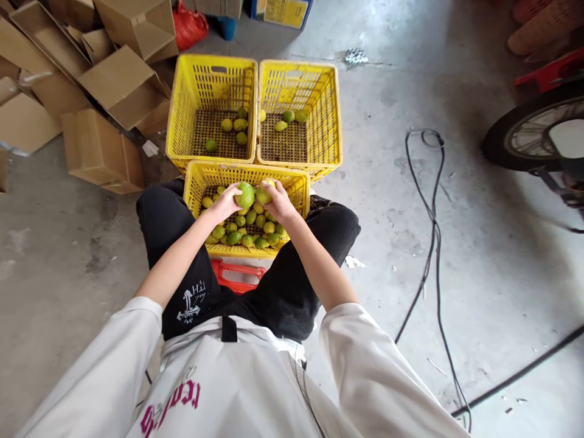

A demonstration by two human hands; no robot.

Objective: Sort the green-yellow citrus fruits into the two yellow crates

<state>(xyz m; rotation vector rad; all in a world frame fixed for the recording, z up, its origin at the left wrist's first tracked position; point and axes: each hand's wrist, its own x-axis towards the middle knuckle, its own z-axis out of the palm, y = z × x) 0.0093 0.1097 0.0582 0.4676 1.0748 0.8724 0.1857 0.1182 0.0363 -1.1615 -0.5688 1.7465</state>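
Observation:
My left hand (225, 204) is closed around a green lemon (245, 196). Close beside it, my right hand (280, 204) grips a yellow-green lemon (263, 194), its fingers partly hidden behind the fruit. Both hands hover over the near yellow crate (249, 250), which stands between my knees. Many green and yellow lemons (250, 217) lie on that crate's bottom. Beyond it, two more yellow crates stand side by side. Several lemons (239, 125) rest in the left crate (176, 115), and several others (280, 126) in the right crate (336, 115).
Open cardboard boxes (98, 149) are heaped at the left. A red bag (189, 27) lies behind them. Part of a red plastic stool (237, 286) shows between my legs. On the right, a black cable (435, 243) loops across the floor near a wheel (520, 131).

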